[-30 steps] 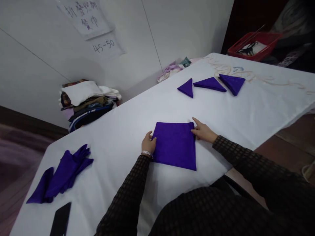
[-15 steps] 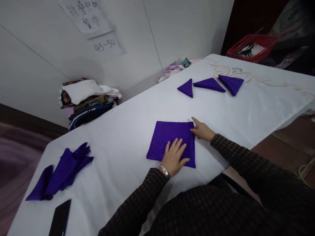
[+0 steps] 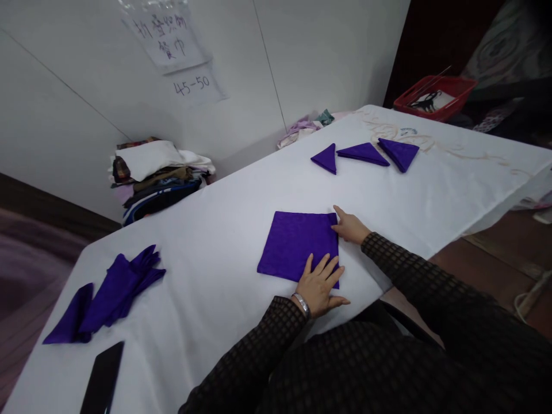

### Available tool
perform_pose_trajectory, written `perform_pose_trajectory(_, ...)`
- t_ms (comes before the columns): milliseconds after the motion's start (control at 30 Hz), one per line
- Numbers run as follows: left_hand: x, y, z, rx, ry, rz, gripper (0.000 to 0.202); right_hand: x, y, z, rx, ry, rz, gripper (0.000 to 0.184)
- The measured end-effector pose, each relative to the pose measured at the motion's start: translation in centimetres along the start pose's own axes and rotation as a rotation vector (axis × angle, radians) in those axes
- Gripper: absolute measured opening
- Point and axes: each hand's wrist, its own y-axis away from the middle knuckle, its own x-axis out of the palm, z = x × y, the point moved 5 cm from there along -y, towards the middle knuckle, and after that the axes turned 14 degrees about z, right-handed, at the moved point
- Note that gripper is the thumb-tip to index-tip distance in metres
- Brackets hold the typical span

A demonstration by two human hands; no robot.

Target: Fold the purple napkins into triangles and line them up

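A purple cloth napkin [image 3: 297, 238] lies flat in a four-sided shape on the white-covered table [image 3: 207, 253]. My left hand [image 3: 319, 284] rests on its near right corner, fingers spread, with the thumb out past the edge. At the far right corner is my right hand [image 3: 350, 225], its index finger stretched out and a fingertip at the napkin's right edge; its other fingers are partly hidden. Three purple napkins folded into triangles, a left one [image 3: 325, 158], a middle one [image 3: 364, 154] and a right one [image 3: 399, 154], lie in a row farther back.
Crumpled purple napkins [image 3: 116, 290] lie at the table's left, with a black phone [image 3: 102, 376] in front of them. A stack of folded clothes [image 3: 161, 172] stands by the wall. Beyond the far right end is a red basket [image 3: 457, 100]. Handwritten papers [image 3: 168, 43] hang on the wall.
My left hand has slid from the napkin's middle toward its near right corner. My right hand stays at the right edge. The view has shifted slightly.
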Motion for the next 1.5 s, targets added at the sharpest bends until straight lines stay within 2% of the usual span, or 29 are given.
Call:
perform_pose_trajectory(133, 0.4, -0.1, 0.0, -0.008, 0.027, 0.013, 0.077, -0.5, 0.4, 0.5, 0.028, 0.125, -0.032, 0.073)
perform_pose_trajectory(233, 0.4, -0.1, 0.1, -0.013, 0.053, 0.011, 0.076, -0.4, 1.6, 1.6, 0.038, 0.28, -0.139, 0.071)
perform_pose_trajectory(267, 0.4, -0.1, 0.2, -0.011, 0.06, 0.01, 0.076, 0.0, 2.2, 2.3, 0.001, 0.301, -0.17, 0.069)
perform_pose_trajectory(333, 0.5, -0.2, 0.2, -0.015, 0.075, 0.011, 0.075, 1.8, 3.5, 4.1, -0.184, 0.271, -0.156, 0.064)
perform_pose_trajectory(400, 0.8, -0.3, 0.2, -0.03, 0.09, 0.018, 0.076, 4.6, 4.8, 6.3, -0.476, 0.2, -0.008, 0.063)
perform_pose_trajectory(467, 1.1, -0.4, 0.3, -0.064, 0.103, 0.019, 0.077, 7.5, 5.9, 7.8, -0.674, 0.186, 0.2, 0.068)
perform_pose_trajectory(533, 1.4, -0.4, 0.4, -0.094, 0.117, 0.02, 0.078, 9.4, 6.2, 8.3, -0.718, 0.221, 0.353, 0.074)
perform_pose_trajectory(600, 1.6, -0.4, 0.4, -0.106, 0.13, 0.027, 0.075, 9.9, 5.9, 8.2, -0.692, 0.265, 0.416, 0.077)
perform_pose_trajectory(800, 1.0, -0.2, 0.3, -0.068, 0.147, 0.01, 0.066, 8.4, 4.1, 6.8, -0.646, 0.348, 0.402, 0.076)
perform_pose_trajectory(1033, 0.6, -0.1, 0.1, -0.055, 0.05, 0.049, 0.075, 7.0, 1.2, 4.4, -0.616, 0.503, 0.201, 0.076)
perform_pose_trajectory(1267, 0.5, 0.0, 0.0, -0.031, -0.037, 0.047, 0.076, 4.4, -2.0, 2.8, -0.539, 0.672, 0.02, 0.073)
perform_pose_trajectory(1500, 0.6, -0.1, -0.1, -0.025, 0.05, 0.057, 0.077, 3.4, -3.7, 1.9, -0.455, 0.735, -0.047, 0.072)
